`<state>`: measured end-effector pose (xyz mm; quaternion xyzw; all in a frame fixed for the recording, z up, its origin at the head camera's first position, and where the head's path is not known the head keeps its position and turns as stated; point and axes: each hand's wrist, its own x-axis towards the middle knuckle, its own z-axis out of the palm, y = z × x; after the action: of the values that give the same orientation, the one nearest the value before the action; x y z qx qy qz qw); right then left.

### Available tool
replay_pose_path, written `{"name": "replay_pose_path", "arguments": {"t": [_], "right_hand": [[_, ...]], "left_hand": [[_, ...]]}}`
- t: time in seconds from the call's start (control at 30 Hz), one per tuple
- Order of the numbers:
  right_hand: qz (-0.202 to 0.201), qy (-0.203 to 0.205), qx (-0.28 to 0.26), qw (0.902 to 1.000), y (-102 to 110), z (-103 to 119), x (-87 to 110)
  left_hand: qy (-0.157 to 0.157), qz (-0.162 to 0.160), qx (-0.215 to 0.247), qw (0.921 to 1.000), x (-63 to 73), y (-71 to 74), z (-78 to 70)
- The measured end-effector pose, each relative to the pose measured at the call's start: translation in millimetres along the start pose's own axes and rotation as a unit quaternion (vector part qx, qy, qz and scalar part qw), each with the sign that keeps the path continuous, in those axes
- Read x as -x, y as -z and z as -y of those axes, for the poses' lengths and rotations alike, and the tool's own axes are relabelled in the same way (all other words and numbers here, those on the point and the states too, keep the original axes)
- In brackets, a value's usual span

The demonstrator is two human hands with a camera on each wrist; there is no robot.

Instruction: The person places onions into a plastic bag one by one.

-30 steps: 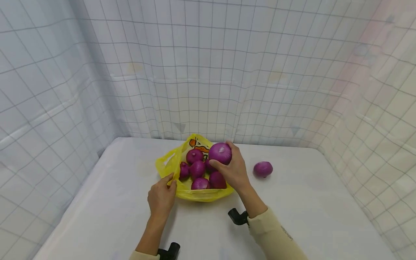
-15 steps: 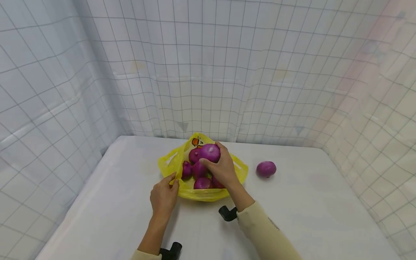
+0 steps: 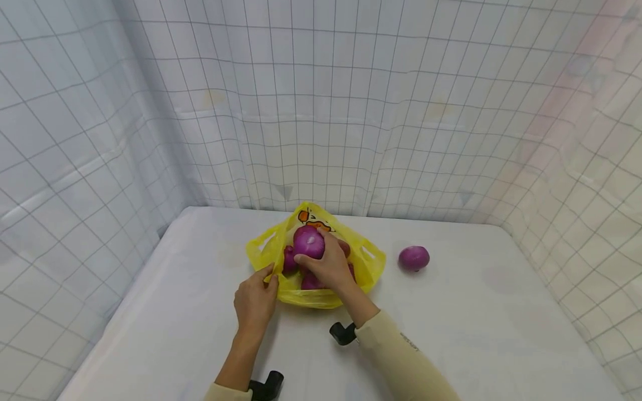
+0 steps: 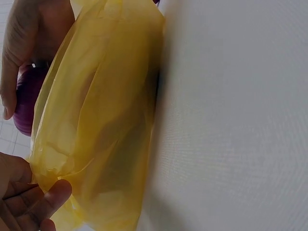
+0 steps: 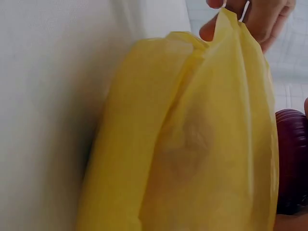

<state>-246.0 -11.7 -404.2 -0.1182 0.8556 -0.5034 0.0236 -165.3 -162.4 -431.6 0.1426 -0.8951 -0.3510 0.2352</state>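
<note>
A yellow plastic bag (image 3: pixel 311 299) lies spread with its mouth up on the white table, several red onions inside it. My right hand (image 3: pixel 328 264) grips a large red onion (image 3: pixel 309 243) over the bag's opening, thumb on the near side and fingers on the far side. Other onions, such as the one at the left (image 3: pixel 289 260), are partly covered by that hand. With thumb and fingers, my left hand (image 3: pixel 256 301) pinches the bag's near left rim. The left wrist view shows this pinch (image 4: pixel 33 197) on the yellow film; in the right wrist view the bag (image 5: pixel 192 144) blocks most of the scene.
One loose red onion (image 3: pixel 413 258) lies on the table (image 3: pixel 466 312) to the right of the bag. White checked curtains (image 3: pixel 321 111) stand behind the table and along both sides. A black wrist mount (image 3: pixel 343 333) sits under the right forearm.
My right hand has carried the large onion leftward and a little lower, from the bag's right side to over its middle left. The left hand keeps its pinch on the rim.
</note>
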Motion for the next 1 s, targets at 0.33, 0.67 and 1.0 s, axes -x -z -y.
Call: {"name": "replay_pose_path", "arguments": {"t": [0.33, 0.67, 1.0], "right_hand": [[0.01, 0.001, 0.016, 0.9998, -9, -2, 3.3], [0.007, 0.033, 0.031, 0.999, -9, -5, 5.7], [-0.01, 0.079, 0.013, 0.9968, 9, 7, 16.6]], "left_hand": [[-0.005, -0.011, 0.014, 0.9998, 2.0, -1.0, -5.8], [-0.016, -0.026, 0.022, 0.9993, 2.9, 0.0, -8.5], [-0.007, -0.033, 0.016, 0.9993, 2.4, 1.9, -3.2]]}}
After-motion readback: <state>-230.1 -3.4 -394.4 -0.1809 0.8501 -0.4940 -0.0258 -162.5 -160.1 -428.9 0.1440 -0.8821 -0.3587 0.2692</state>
